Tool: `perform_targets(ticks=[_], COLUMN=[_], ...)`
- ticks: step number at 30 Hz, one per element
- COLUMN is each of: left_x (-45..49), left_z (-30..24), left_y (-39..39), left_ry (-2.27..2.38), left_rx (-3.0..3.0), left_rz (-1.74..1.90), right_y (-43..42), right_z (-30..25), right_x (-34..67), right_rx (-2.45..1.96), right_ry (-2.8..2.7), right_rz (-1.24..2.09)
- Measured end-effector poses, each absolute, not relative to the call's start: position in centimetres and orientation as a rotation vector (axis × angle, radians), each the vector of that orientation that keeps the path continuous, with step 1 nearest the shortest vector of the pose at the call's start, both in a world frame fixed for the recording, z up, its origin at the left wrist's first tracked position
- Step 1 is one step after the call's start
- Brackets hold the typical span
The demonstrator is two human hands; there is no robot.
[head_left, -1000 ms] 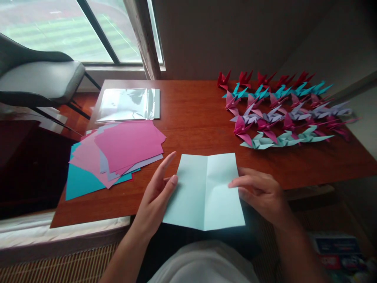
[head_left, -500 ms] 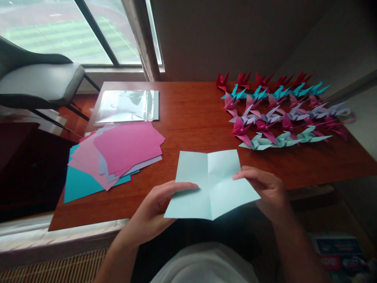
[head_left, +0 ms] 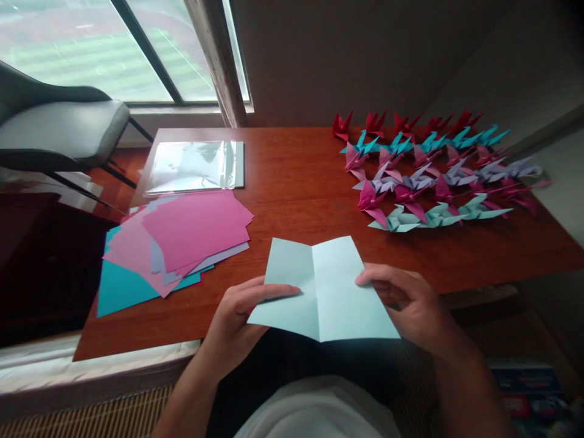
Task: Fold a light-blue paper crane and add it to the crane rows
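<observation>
A pale mint sheet of paper with a crease down its middle is held above the front edge of the table, half opened like a book. My left hand grips its left side, thumb lying across the top and the other fingers underneath. On the right side, my right hand pinches the edge, thumb on top; its fingers are partly hidden behind the sheet. Several folded paper cranes stand in rows at the right, a mint row nearest, with magenta, lilac, pink, blue and red rows behind.
Left on the wooden table lies a fanned stack of coloured paper. Behind it is a shiny plastic-wrapped pack. A chair stands by the window at the far left. A wall rises behind the table.
The mint sheet has shifted slightly left and its halves are angled up more sharply along the crease. My right hand has moved a little left with it. Both hands keep their hold.
</observation>
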State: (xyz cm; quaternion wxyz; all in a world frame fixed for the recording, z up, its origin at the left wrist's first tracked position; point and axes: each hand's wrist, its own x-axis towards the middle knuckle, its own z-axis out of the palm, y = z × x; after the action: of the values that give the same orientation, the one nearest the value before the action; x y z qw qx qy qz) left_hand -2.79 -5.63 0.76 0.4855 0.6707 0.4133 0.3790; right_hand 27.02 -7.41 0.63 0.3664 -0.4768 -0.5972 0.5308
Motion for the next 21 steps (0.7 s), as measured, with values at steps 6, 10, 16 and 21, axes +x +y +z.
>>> perform_targets(ticks=[6,10,16,21], left_x=[-2.4,-1.9,-0.7,0.6], left_z=[1.0,0.8,-1.5,-0.7], left_y=[-5.9,-6.2,-7.4,-7.1], left_ry=[0.992,1.012,1.22,1.171], left_rx=[1.597,1.495,1.175,0.999], left_rz=[0.93,1.025,1.1,1.242], right_y=[-6.6,-6.5,-6.7,-7.1], right_z=[0.9,1.1,0.7,0.1], right_x=[26.5,25.8,24.6,24.2], right_rx=[-1.155,-1.109,-1.237,-1.286], right_ry=[-1.728,-1.636,-1.446,-1.344], right_rz=[1.215,1.149,1.055,1.157])
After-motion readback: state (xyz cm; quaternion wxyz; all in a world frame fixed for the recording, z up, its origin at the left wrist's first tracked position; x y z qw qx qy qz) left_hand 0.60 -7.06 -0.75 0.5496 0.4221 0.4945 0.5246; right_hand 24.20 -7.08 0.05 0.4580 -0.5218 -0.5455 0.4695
